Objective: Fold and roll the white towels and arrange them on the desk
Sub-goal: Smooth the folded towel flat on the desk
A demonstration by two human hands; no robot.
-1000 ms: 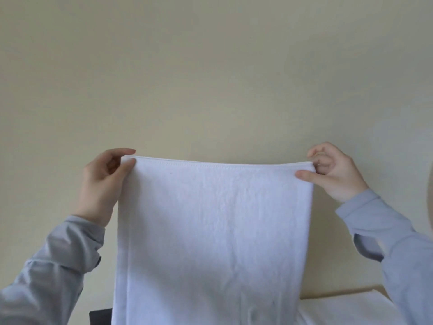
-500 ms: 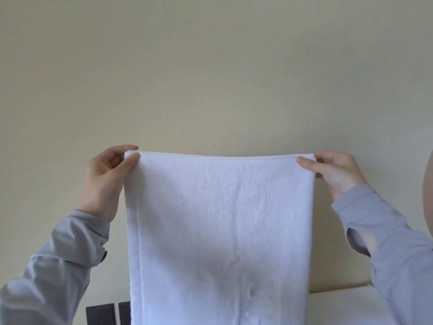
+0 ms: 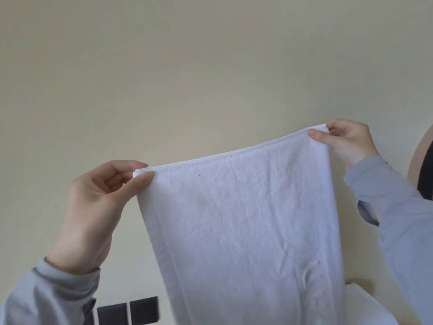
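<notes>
White towel (image 3: pixel 246 231): hangs in the air before the wall, not on the desk; its upper corners are pinched, thumb against fingers, by the left hand (image 3: pixel 93 207) and the right hand (image 3: pixel 346 141). Change: top hem, level half a second ago, now slopes, left corner lower, right higher. Bearing on task: towel spread open, likely being turned for its first fold; rolling not yet begun

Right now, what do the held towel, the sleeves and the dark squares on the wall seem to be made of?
The white towel looks like cotton terry: matte, nubby pile, with a stitched hem along the top edge. The grey sleeves look like thin, smooth knit fabric, probably jersey, creasing softly at the cuffs. The dark wall plates are likely smooth plastic, but they are blurred, so unsure.
</notes>
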